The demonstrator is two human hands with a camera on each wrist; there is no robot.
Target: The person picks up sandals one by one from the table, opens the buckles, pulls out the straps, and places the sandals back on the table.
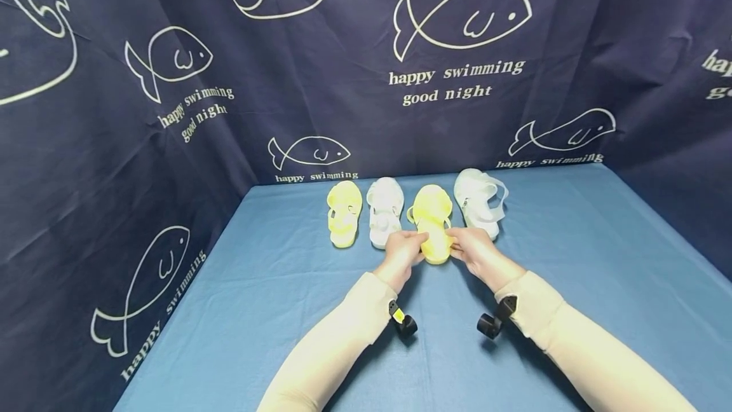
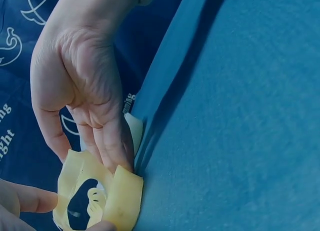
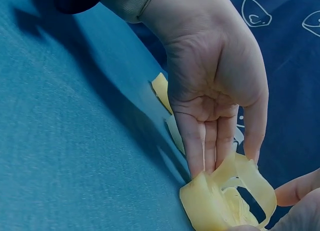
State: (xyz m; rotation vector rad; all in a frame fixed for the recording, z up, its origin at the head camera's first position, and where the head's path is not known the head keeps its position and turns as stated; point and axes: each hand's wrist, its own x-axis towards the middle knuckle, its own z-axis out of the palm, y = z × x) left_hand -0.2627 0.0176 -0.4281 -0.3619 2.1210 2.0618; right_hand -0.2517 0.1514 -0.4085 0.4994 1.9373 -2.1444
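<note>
A yellow sandal with a back strap lies toe-away on the blue cloth, third from the left in a row. My left hand pinches its left side near the heel, and my right hand pinches the right side. In the left wrist view the sandal's heel end and looped strap show between both hands. The right wrist view shows the same heel from the other side. Some fingertips are hidden behind the sandal.
Another yellow sandal and a white sandal lie to the left. A second white sandal, its strap sticking out, is just right of my right hand. A dark curtain with fish drawings rises behind the blue-covered table.
</note>
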